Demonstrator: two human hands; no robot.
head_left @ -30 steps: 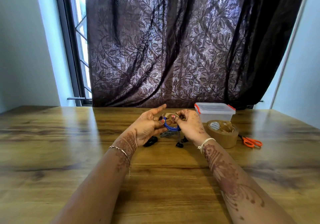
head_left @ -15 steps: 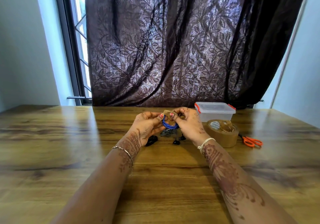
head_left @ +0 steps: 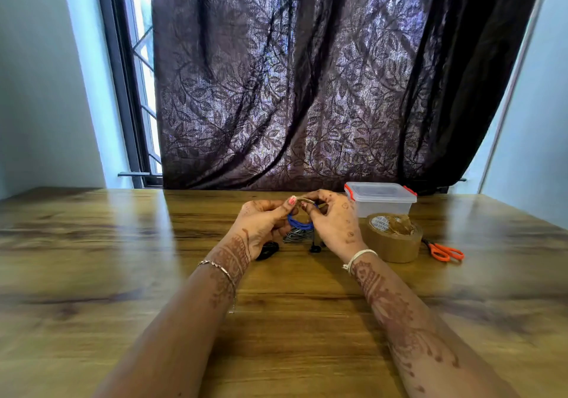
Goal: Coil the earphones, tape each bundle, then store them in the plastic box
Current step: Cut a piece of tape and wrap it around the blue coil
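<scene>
1. Head view: a window (head_left: 135, 59) shows at far left, beside a dark leaf-patterned curtain (head_left: 307, 74) that hangs behind the wooden counter (head_left: 92, 259).
2. A left hand (head_left: 264, 222), with a thin bracelet (head_left: 219, 270) on its wrist, is raised over the middle of the counter. Its fingers (head_left: 276, 213) are curled round the left side of the coil, and its thumb tip is at the top.
3. A black bundle (head_left: 268, 250) lies on the counter just under that hand and is partly hidden by it.
4. The blue coil (head_left: 299, 223) of earphone cord is held off the counter between both hands. A brown tape strip (head_left: 304, 201) sits at its top.
5. A grey bundle (head_left: 296, 237) lies on the counter below the coil. A black earbud (head_left: 315, 248) is just right of it; whether it rests or hangs cannot be told.
6. The right hand (head_left: 335, 222), with a white band (head_left: 358, 257) on its wrist, pinches the strip at the top of the coil with its thumb and fingers.
7. A clear box (head_left: 381, 202) stands right of that hand, near the curtain, with its lid on and red clips.
8. A brown tape roll (head_left: 392, 237) lies flat just in front of the box.
9. Orange-handled scissors (head_left: 445, 251) lie right of the roll, apart from it.
</scene>
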